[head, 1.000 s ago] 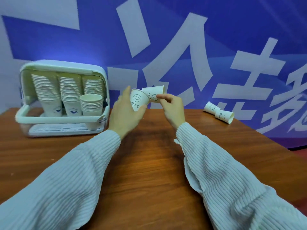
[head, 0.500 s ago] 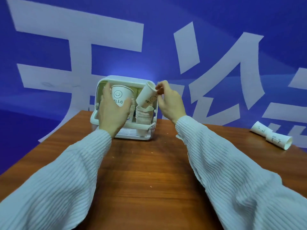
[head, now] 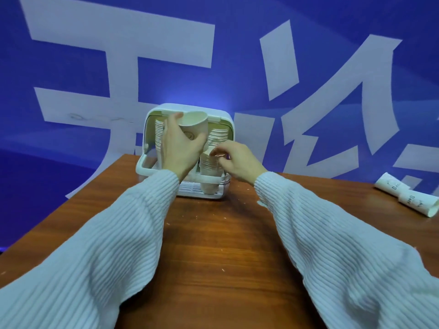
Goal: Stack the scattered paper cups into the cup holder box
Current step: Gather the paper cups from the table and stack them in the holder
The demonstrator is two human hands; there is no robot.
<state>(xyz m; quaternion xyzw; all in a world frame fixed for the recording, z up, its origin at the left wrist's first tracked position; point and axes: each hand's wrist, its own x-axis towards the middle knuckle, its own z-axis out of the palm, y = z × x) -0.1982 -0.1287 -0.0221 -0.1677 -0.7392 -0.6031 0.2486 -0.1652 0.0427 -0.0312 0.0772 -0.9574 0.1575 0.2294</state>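
Observation:
The white cup holder box (head: 228, 119) stands open at the table's far edge, with tall stacks of paper cups inside. My left hand (head: 178, 146) grips a white smiley paper cup (head: 193, 124), upright with its mouth up, in front of the box. My right hand (head: 234, 161) pinches the rim of the top cup on the short front stack (head: 210, 173) in the box. Two more paper cups (head: 408, 195) lie on their sides at the table's far right.
The wooden table (head: 213, 245) runs toward me, with small white paper flecks on it. A blue wall with large white characters (head: 118, 67) rises right behind the box. The table's left edge slants close to the box.
My right hand has lowered its cup onto the short front stack. My left hand has raised its cup and tipped it a little. The view has moved closer to the box.

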